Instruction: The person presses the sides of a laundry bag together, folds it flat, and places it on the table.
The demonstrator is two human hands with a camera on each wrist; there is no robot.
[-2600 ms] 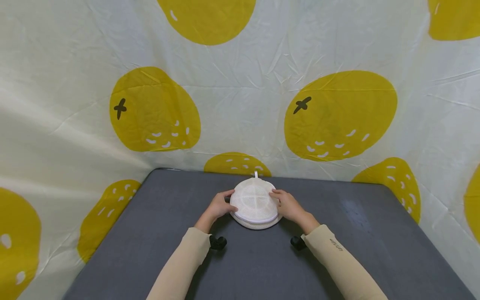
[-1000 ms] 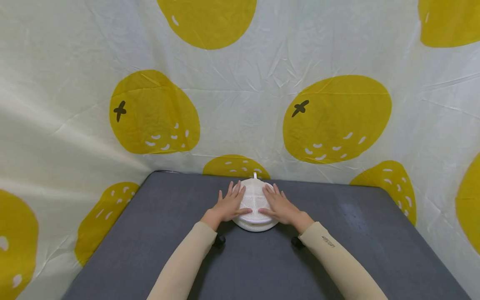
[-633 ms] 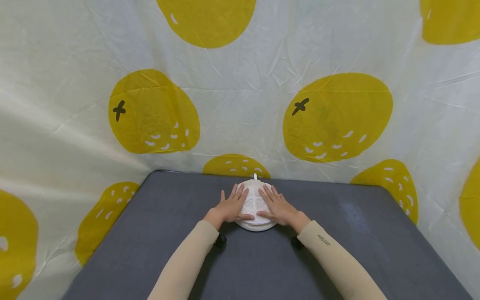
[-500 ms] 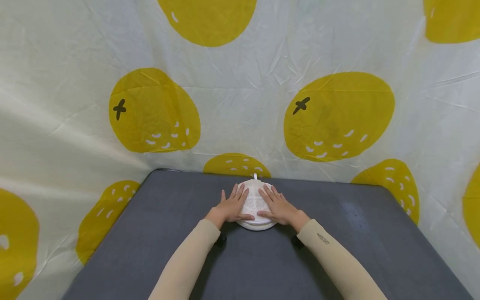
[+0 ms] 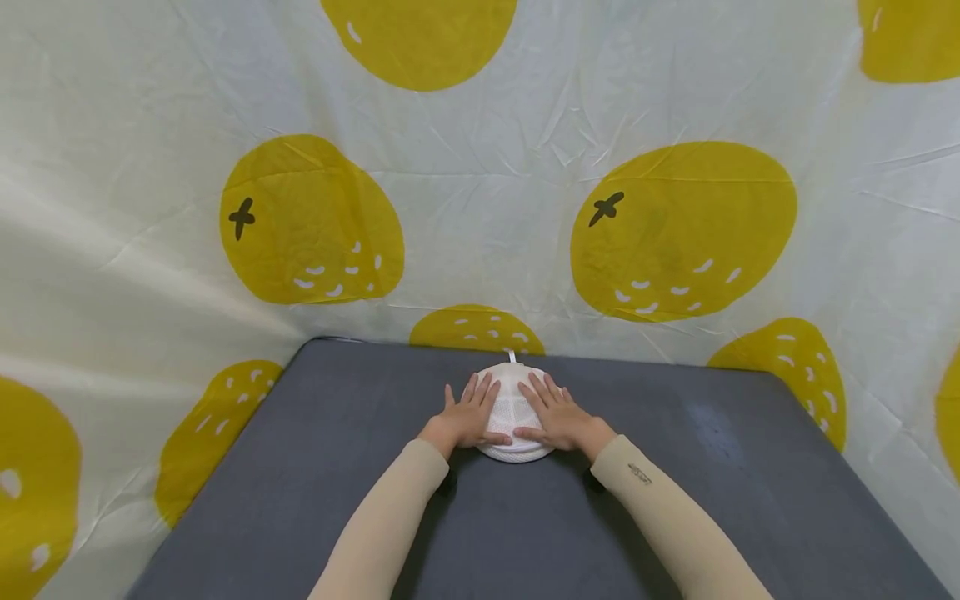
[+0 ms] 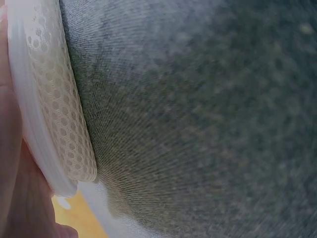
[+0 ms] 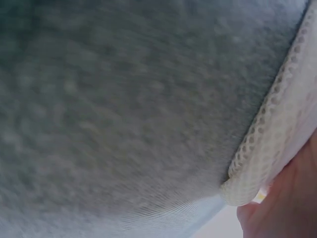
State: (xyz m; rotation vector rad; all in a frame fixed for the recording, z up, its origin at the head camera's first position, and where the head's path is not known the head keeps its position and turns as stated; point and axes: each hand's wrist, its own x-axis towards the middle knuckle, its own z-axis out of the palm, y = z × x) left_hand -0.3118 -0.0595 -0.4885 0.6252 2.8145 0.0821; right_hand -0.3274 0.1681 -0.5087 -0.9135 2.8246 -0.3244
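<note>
A round white mesh laundry bag (image 5: pixel 512 408) lies on the dark grey table, a small white loop (image 5: pixel 512 357) at its far edge. My left hand (image 5: pixel 467 418) rests on its left side, palm down with spread fingers. On the opposite side my right hand (image 5: pixel 561 419) lies the same way, and the two thumbs point toward each other near the front. Up close, the left wrist view shows the bag's thick honeycomb mesh (image 6: pixel 62 109) beside a smooth white band. In the right wrist view the mesh edge (image 7: pixel 267 134) sits against the table. The hands cover much of the bag's sides.
The grey table (image 5: pixel 510 542) reaches back to a pale curtain (image 5: pixel 480 242) printed with yellow fruit, which also runs along the left and right. A dark wrist-worn piece shows under each sleeve cuff.
Earlier my fingers and thumbs held the bag by its two sides. Both hands then moved onto its top and flattened with fingers spread. Over the last half second they have barely shifted.
</note>
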